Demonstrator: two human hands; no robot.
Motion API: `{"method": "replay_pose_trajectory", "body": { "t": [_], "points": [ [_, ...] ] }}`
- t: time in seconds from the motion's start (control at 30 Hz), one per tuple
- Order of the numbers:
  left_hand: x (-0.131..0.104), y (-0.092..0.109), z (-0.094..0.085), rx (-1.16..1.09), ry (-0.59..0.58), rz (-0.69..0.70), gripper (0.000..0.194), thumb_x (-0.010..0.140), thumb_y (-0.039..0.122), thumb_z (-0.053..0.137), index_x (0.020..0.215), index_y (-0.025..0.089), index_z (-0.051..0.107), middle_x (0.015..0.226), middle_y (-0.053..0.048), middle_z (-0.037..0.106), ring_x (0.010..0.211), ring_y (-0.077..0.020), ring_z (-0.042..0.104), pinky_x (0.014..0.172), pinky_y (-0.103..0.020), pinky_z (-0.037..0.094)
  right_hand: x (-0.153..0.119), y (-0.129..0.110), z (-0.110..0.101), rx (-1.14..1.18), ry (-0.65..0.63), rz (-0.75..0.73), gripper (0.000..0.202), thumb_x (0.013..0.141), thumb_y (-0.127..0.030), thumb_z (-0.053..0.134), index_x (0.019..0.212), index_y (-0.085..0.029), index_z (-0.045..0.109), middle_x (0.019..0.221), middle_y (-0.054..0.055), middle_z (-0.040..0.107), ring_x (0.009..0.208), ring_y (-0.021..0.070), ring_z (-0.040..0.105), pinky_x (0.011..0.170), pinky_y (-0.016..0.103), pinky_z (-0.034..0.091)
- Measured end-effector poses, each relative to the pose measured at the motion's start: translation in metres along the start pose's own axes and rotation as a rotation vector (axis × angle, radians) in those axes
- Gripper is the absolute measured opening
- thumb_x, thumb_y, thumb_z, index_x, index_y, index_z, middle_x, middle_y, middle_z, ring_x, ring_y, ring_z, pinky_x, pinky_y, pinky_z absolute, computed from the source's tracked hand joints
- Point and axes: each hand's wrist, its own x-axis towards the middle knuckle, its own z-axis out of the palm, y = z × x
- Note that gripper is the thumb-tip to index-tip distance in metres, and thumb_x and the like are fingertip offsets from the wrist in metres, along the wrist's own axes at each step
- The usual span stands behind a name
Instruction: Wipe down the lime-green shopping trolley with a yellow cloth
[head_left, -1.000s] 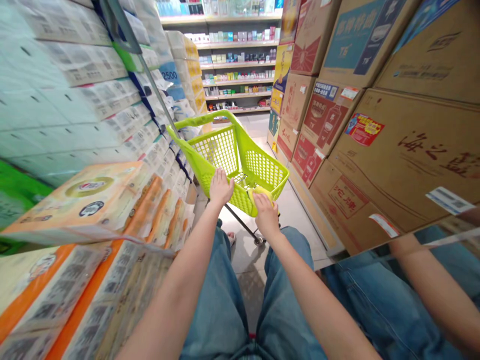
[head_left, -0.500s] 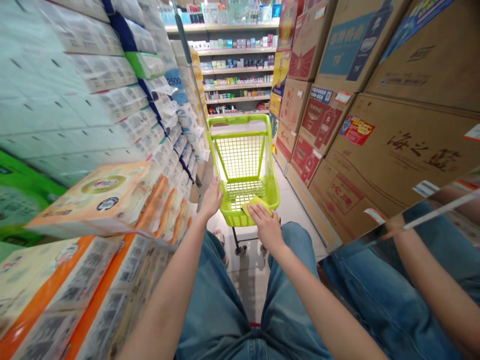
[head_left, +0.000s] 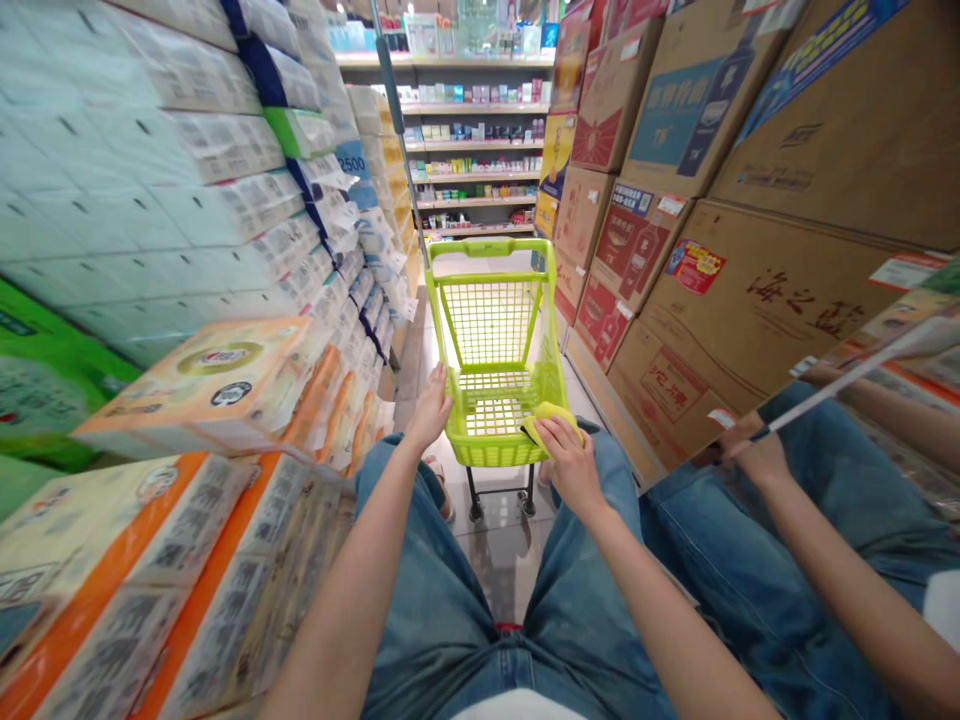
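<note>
A lime-green plastic shopping cart (head_left: 489, 455) with a grid-patterned basket and black wheels stands between my knees. At its near left side, my left hand (head_left: 429, 412) holds the basket edge, fingers along the outside and thumb near the rim. My right hand (head_left: 570, 468) is closed on a yellow cloth (head_left: 558, 411) with a dark patch at one corner. It presses the cloth on the near right corner of the basket rim. Part of the cloth is hidden under my fingers. Inside, the basket shows only its bare grid.
Stacked tissue packs (head_left: 225, 365) rise close on my left. Cardboard cartons (head_left: 787, 300) are piled on my right, with a mirror-like panel (head_left: 847, 500) reflecting my arm and legs. A grey pole (head_left: 405, 150) stands beyond the cart; shelves of small goods (head_left: 480, 145) close the aisle.
My right hand has slid the yellow cloth rightward along the rim to the basket's near right corner. My left hand stays at the left edge. The whole view has shifted slightly.
</note>
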Motion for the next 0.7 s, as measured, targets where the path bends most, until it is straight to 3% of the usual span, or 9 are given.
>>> {"method": "replay_pose_trajectory", "body": {
  "t": [0.27,0.5,0.7],
  "points": [
    [-0.006,0.003,0.005,-0.035,0.024,-0.017,0.083,0.078,0.015,0.046,0.156,0.020,0.017,0.165,-0.008,0.016,0.151,-0.0244,0.011,0.123,-0.049,0.015,0.007,0.009,0.003,0.014,0.005,-0.022,0.075,0.075,0.000,0.040,0.145,-0.027,0.044,0.140,0.006,0.057,0.139,0.0214,0.038,0.110,0.043,0.024],
    [-0.012,0.004,0.003,-0.064,0.038,-0.037,0.083,0.078,0.012,0.041,0.156,0.018,0.014,0.165,-0.008,0.012,0.152,-0.0221,0.007,0.124,-0.047,0.011,0.010,0.004,0.000,-0.010,-0.023,-0.036,0.076,0.073,0.002,0.038,0.143,-0.025,0.046,0.141,0.007,0.056,0.139,0.0209,0.037,0.109,0.043,0.026],
    [-0.018,0.013,-0.002,-0.066,0.084,-0.050,0.079,0.083,0.016,0.043,0.156,0.023,0.016,0.165,-0.006,0.017,0.152,-0.0227,0.009,0.123,-0.048,0.015,0.009,0.003,-0.001,0.018,-0.031,-0.049,0.078,0.073,0.002,0.040,0.145,-0.028,0.044,0.139,0.007,0.057,0.137,0.0226,0.040,0.108,0.045,0.028]
  ]
}}
